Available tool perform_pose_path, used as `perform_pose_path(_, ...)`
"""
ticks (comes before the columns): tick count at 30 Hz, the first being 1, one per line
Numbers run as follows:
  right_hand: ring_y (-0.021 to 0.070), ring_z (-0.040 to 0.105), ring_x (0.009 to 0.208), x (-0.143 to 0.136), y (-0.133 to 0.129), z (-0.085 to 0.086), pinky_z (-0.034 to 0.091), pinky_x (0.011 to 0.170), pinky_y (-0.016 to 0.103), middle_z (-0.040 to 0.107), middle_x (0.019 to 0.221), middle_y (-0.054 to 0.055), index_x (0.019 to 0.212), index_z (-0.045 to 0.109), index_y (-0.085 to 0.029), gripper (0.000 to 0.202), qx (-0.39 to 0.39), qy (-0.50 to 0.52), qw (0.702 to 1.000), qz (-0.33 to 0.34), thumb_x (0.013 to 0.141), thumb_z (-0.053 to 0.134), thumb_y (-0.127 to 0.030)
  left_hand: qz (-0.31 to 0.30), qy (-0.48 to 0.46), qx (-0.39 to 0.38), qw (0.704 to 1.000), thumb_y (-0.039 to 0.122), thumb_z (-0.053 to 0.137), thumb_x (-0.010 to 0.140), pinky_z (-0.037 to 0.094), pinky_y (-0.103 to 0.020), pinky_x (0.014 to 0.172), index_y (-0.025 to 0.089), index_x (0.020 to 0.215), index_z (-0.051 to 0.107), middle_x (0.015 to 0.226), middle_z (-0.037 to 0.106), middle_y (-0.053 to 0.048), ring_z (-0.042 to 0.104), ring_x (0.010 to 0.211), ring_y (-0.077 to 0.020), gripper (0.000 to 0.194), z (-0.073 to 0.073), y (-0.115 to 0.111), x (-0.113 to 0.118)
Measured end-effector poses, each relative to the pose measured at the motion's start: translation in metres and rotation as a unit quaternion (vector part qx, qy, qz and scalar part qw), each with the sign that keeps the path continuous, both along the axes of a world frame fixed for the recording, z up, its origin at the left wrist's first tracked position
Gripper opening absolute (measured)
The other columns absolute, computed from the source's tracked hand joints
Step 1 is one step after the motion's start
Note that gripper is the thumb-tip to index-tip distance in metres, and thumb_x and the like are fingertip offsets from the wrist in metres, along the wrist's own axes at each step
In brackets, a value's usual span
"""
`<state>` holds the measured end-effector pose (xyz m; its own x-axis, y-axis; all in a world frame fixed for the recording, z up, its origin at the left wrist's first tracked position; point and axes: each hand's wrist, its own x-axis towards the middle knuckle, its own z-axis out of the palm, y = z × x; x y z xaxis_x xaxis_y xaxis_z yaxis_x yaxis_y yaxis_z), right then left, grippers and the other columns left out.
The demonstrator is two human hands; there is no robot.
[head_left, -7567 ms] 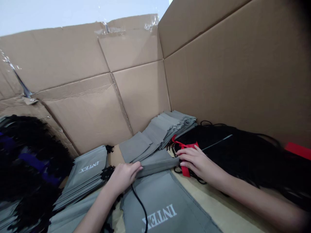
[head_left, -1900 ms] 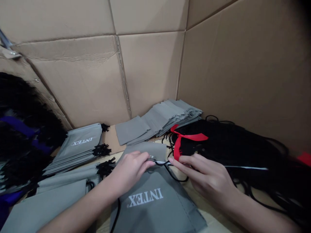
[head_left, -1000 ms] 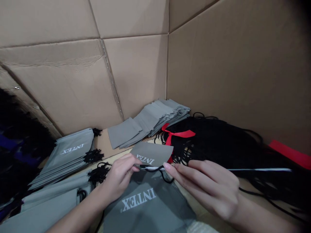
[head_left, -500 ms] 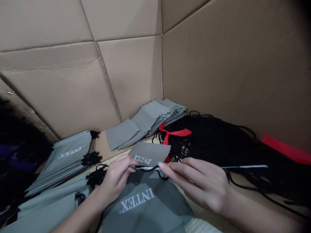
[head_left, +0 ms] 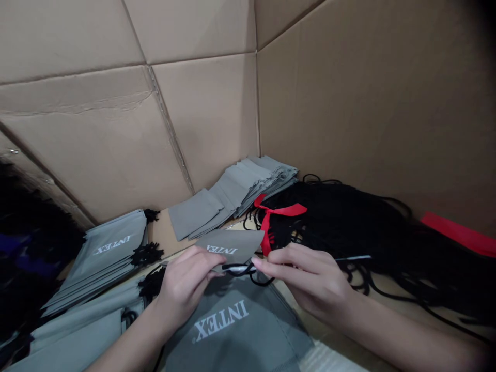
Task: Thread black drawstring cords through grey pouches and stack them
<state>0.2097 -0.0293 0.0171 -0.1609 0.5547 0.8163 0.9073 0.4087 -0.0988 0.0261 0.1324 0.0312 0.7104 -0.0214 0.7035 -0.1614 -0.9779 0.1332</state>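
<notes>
My left hand pinches the edge of a small grey pouch with white INTEX lettering. Between thumb and fingers, my right hand grips a thin metallic rod, whose far end sticks out to the right. A black cord loops by the rod, between the two hands. The rod's left part lies at the pouch edge near my left fingertips; its tip is hidden. Below the hands lies a larger-looking stack of grey INTEX pouches.
Grey pouches with black cords are stacked at the left. Plain grey pouches lie fanned by the cardboard wall. A bundle of black cords, tied with red ribbon, lies at the right. Dark material fills the far left.
My right hand has moved left, closer to my left hand, and the rod's right end has shifted left with it. The held pouch has tilted and bent, and my left hand has shifted slightly.
</notes>
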Motion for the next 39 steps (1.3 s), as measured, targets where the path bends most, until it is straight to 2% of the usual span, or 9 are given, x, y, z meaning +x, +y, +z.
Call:
perform_pose_path(4, 0.0115, 0.057, 0.074, -0.002, 0.003, 0.004, 0.047, 0.062, 0.023, 0.062, 0.083, 0.005, 0.106, 0.064, -0.018, 0.036, -0.033, 0.098, 0.993, 0.057, 0.083, 0.044, 0.001, -0.003, -0.006, 0.018, 1.000, 0.013, 0.047, 0.086, 0.045, -0.022, 0.062, 0.013, 0.096, 0.059, 0.082, 0.066, -0.007, 0.057, 0.069, -0.0126, 0.015, 0.002, -0.006, 0.001)
perform_pose_path(8, 0.0095, 0.057, 0.065, -0.002, 0.006, 0.007, 0.047, 0.056, 0.020, 0.060, 0.075, 0.004, 0.098, 0.068, -0.018, 0.029, -0.083, 0.200, 0.971, 0.098, 0.084, 0.046, -0.004, 0.004, -0.012, 0.006, 1.000, 0.015, 0.048, 0.087, 0.044, -0.022, 0.058, 0.014, 0.095, 0.060, 0.075, 0.066, -0.006, 0.056, 0.064, -0.0117, 0.014, 0.004, -0.012, 0.002)
perform_pose_path(12, 0.0095, 0.057, 0.062, -0.003, 0.008, 0.008, 0.048, 0.053, 0.020, 0.059, 0.072, 0.003, 0.093, 0.070, -0.019, 0.025, -0.105, 0.234, 0.960, 0.113, 0.085, 0.048, -0.009, -0.003, -0.011, -0.015, 1.000, 0.015, 0.047, 0.087, 0.045, -0.022, 0.058, 0.015, 0.095, 0.060, 0.074, 0.066, -0.005, 0.058, 0.064, -0.0117, 0.016, 0.006, -0.017, 0.001)
perform_pose_path(15, 0.0095, 0.057, 0.061, -0.002, 0.007, 0.008, 0.047, 0.052, 0.020, 0.059, 0.072, 0.003, 0.093, 0.069, -0.020, 0.027, -0.093, 0.216, 0.966, 0.105, 0.086, 0.047, -0.009, -0.018, -0.018, -0.018, 1.000, 0.015, 0.048, 0.087, 0.046, -0.021, 0.060, 0.014, 0.097, 0.060, 0.075, 0.066, -0.005, 0.058, 0.065, -0.0111, 0.016, 0.008, -0.019, 0.000)
perform_pose_path(18, 0.0109, 0.058, 0.066, 0.003, 0.005, 0.009, 0.048, 0.056, 0.022, 0.062, 0.076, 0.004, 0.098, 0.068, -0.021, 0.031, -0.045, 0.137, 0.987, 0.077, 0.086, 0.043, -0.007, -0.014, -0.010, -0.006, 1.000, 0.015, 0.048, 0.087, 0.045, -0.021, 0.058, 0.014, 0.096, 0.060, 0.075, 0.066, -0.005, 0.057, 0.063, -0.0107, 0.015, 0.009, -0.018, 0.001)
perform_pose_path(21, 0.0122, 0.058, 0.068, 0.009, 0.003, 0.007, 0.047, 0.057, 0.025, 0.064, 0.080, 0.005, 0.104, 0.065, -0.020, 0.033, 0.018, 0.040, 0.998, 0.047, 0.084, 0.044, -0.004, 0.003, 0.000, 0.045, 0.999, 0.018, 0.047, 0.088, 0.042, -0.022, 0.052, 0.014, 0.096, 0.060, 0.069, 0.064, -0.003, 0.053, 0.055, -0.0103, 0.016, 0.011, -0.018, 0.002)
perform_pose_path(24, 0.0124, 0.057, 0.066, 0.010, 0.003, 0.007, 0.045, 0.055, 0.025, 0.064, 0.079, 0.005, 0.103, 0.064, -0.019, 0.033, 0.063, 0.006, 0.998, 0.028, 0.081, 0.047, 0.000, 0.030, 0.010, 0.086, 0.996, 0.018, 0.047, 0.087, 0.038, -0.022, 0.047, 0.014, 0.093, 0.059, 0.061, 0.061, -0.001, 0.051, 0.049, -0.0106, 0.014, 0.016, -0.021, 0.001)
perform_pose_path(32, 0.0107, 0.062, 0.067, -0.007, 0.000, 0.024, 0.050, 0.054, 0.018, 0.064, 0.075, 0.004, 0.089, 0.067, -0.021, 0.032, -0.015, 0.116, 0.992, 0.041, 0.084, 0.041, -0.003, 0.055, -0.002, 0.082, 0.995, 0.018, 0.051, 0.086, 0.036, -0.022, 0.046, 0.016, 0.090, 0.059, 0.059, 0.060, 0.001, 0.048, 0.045, -0.0105, 0.010, 0.026, -0.032, -0.006)
perform_pose_path(39, 0.0120, 0.061, 0.067, 0.002, 0.002, 0.018, 0.049, 0.057, 0.021, 0.065, 0.078, 0.005, 0.095, 0.066, -0.021, 0.030, 0.010, 0.041, 0.999, 0.002, 0.085, 0.042, -0.005, 0.069, 0.083, 0.021, 0.994, 0.028, 0.042, 0.091, 0.038, -0.021, 0.051, 0.018, 0.085, 0.059, 0.063, 0.062, 0.000, 0.057, 0.056, -0.0121, 0.020, 0.027, -0.022, -0.004)
